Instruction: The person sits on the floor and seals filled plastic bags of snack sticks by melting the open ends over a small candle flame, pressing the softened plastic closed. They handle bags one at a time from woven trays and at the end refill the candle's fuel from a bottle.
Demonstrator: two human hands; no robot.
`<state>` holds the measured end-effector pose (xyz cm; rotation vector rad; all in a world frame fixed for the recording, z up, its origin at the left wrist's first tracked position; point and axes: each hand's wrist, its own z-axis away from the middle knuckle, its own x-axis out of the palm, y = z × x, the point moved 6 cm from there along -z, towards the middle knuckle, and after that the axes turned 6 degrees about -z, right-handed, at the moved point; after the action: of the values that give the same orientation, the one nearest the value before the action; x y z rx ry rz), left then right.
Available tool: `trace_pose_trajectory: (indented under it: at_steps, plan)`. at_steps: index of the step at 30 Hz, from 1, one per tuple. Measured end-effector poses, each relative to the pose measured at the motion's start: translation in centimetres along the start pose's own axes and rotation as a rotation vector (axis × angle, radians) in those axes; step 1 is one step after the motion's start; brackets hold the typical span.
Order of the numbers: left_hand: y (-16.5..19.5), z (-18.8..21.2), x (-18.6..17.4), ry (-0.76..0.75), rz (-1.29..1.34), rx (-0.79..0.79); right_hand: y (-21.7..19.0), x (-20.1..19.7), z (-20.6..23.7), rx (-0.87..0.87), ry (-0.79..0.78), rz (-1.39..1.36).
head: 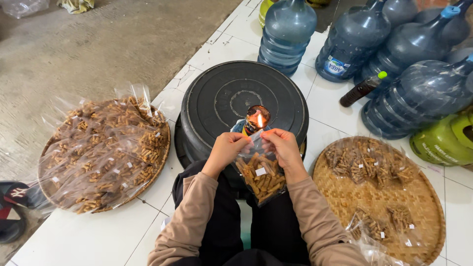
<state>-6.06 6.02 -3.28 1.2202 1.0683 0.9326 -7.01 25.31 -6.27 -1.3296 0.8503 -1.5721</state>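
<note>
Hands are seen at the middle of the view: the left hand (227, 149) and the right hand (281, 146) are both pinched on the top edge of a small clear plastic bag of brown stick snacks (260, 176), one at each upper corner. The bag is held upright above the person's lap, its top edge brought just beside the flame of a small lit oil lamp (256, 119). The lamp is set on a round black plastic lid (217, 98), which serves as a worktop on the white tiled floor (88, 236).

To the left, a round woven bamboo tray (165, 148) is piled with many filled clear bags. To the right, a second round woven bamboo tray (433, 207) is seen with fewer bags spread on it. Behind the lid, several large blue water jugs (288, 29) are stood together, a dark bottle with a green cap (362, 88) is laid near them, and a green gas cylinder (441, 143) is placed at the right edge.
</note>
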Motion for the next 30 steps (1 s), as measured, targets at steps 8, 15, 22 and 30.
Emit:
trace_pose_trajectory:
  at_steps: [8,15,22,30]
  plan:
    - [-0.1,0.7,-0.3,0.077,0.003,-0.056,-0.5,0.3,1.2,-0.124,0.059,0.047]
    - [-0.5,1.1,-0.4,0.086,-0.005,-0.069,-0.5,0.6,1.8,-0.184,0.085,0.098]
    - [-0.3,1.4,-0.5,0.2,-0.091,0.057,0.1,0.1,2.3,-0.177,0.098,0.084]
    - [0.3,1.6,-0.5,0.25,-0.138,0.114,-0.2,-0.1,2.7,-0.183,0.113,0.086]
